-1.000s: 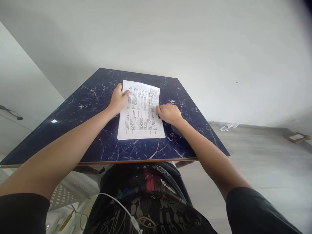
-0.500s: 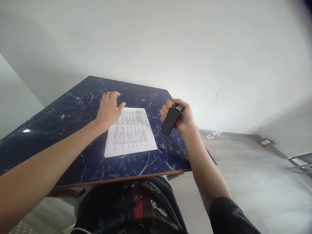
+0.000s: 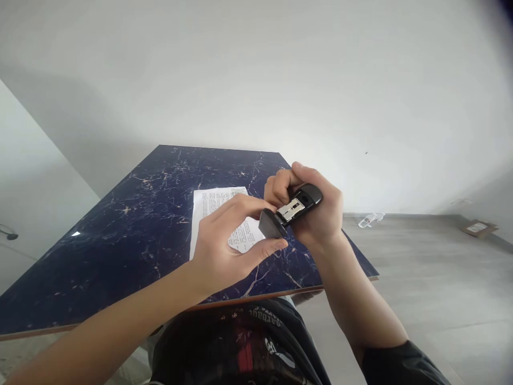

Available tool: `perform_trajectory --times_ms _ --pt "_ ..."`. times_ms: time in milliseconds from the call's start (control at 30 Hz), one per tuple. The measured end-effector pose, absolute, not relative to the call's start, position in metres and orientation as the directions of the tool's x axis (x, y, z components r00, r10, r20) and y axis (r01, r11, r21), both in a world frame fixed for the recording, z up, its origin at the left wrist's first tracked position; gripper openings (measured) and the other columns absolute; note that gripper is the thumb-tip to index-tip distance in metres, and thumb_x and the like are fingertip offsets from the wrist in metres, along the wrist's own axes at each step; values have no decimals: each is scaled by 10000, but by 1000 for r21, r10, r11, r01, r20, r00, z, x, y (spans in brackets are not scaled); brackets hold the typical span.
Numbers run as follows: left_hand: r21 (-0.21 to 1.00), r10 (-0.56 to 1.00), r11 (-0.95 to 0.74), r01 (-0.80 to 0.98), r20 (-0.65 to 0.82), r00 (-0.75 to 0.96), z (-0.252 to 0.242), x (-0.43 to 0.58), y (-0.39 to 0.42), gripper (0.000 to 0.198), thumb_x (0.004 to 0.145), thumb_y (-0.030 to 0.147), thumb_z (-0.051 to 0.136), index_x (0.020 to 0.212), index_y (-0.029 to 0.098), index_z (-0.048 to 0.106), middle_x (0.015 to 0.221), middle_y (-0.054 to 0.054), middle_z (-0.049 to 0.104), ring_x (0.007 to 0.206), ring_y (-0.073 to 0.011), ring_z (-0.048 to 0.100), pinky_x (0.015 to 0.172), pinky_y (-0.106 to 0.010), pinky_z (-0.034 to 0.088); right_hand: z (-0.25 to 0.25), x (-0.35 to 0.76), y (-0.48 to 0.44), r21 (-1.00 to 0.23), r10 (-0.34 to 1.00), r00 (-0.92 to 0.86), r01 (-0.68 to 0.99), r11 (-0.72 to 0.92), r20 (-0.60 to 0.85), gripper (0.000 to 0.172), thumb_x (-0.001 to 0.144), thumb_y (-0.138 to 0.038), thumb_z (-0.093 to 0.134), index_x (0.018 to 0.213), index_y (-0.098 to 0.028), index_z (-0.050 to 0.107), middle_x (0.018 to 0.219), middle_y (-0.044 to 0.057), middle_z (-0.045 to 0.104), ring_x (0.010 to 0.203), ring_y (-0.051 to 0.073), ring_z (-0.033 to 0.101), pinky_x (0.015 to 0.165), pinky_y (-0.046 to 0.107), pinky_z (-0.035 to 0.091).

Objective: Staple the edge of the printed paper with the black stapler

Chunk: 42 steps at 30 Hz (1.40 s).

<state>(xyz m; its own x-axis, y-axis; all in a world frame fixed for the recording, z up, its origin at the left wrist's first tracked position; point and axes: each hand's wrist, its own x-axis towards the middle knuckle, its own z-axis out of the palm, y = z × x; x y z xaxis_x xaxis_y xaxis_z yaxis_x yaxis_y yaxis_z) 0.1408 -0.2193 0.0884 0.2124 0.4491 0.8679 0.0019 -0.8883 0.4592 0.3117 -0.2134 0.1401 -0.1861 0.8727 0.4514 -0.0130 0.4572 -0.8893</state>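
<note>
A black stapler (image 3: pixel 306 202) is held above the blue marbled table, its top arm swung back so that the metal inside shows. My right hand (image 3: pixel 326 206) is wrapped around its body. With thumb and fingers, my left hand (image 3: pixel 224 235) grips the stapler's dark flat arm at the left end. Under my left hand lies a printed paper sheet (image 3: pixel 200 214), partly covered by the hand and wrist.
The blue marbled table (image 3: pixel 132 214) stands against a pale wall (image 3: pixel 240 80). On the grey floor to the right are a clear plastic item (image 3: pixel 371 219) and a flat brown cardboard piece (image 3: pixel 479 229). A dark round object (image 3: pixel 12 236) shows at the far left.
My left hand has left the paper's upper edge, moved right and taken hold of the stapler's arm. The stapler has turned in my right hand, showing its inside. The view has shifted slightly.
</note>
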Motion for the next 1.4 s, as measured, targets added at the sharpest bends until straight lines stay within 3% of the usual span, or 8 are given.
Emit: perform_trajectory --times_ms 267,533,1033,1133,1233,1300,1400 --pt "393 379 -919 -31 903 204 92 136 -219 495 811 222 892 1248 347 697 1044 -49 759 927 -243 742 819 -436 671 142 307 -216 -870 846 -202 -97 483 493 627 1048 -659 274 599 -258 451 610 15 416 569 178 398 586 373 427" --pt "493 459 -849 -189 867 195 83 131 -217 510 820 98 845 1257 295 670 1146 -76 750 1115 -276 754 918 -431 689 150 303 -238 -772 789 -28 187 607 614 547 1076 -541 403 621 -244 467 666 38 482 634 188 472 652 394 425" --pt "484 454 -847 -220 873 177 81 125 -206 401 798 213 911 1106 260 658 1069 -56 782 1072 -238 780 864 -357 702 150 303 -246 -704 750 -116 276 654 651 552 1126 -523 345 703 -237 555 716 28 522 631 166 432 614 368 373" --pt "478 454 -855 -200 878 154 77 120 -201 404 795 232 915 1106 255 659 1053 -47 782 1024 -217 785 821 -328 697 154 314 -241 -676 736 -299 292 677 607 541 1097 -619 359 810 -242 620 795 39 581 681 174 483 635 365 404" --pt "526 505 -837 -152 849 159 66 116 -195 424 769 280 936 1090 255 661 1053 -46 776 970 -210 785 769 -322 692 147 326 -228 -644 716 -508 351 680 479 426 945 -677 653 1040 -262 665 930 46 658 753 191 553 632 348 435" --pt "584 547 -799 -145 805 227 60 114 -189 451 753 326 946 1091 257 657 1070 -52 769 978 -221 782 789 -344 692 135 334 -219 -642 747 -524 417 643 409 429 881 -567 788 1155 -271 644 964 42 685 743 187 575 612 333 444" --pt "713 646 -697 -72 668 370 57 105 -166 486 811 401 899 1195 280 626 1145 -70 761 1058 -251 769 902 -410 675 113 348 -206 -669 839 -438 522 529 321 343 934 -452 750 1189 -257 628 952 49 706 715 184 604 612 334 472"
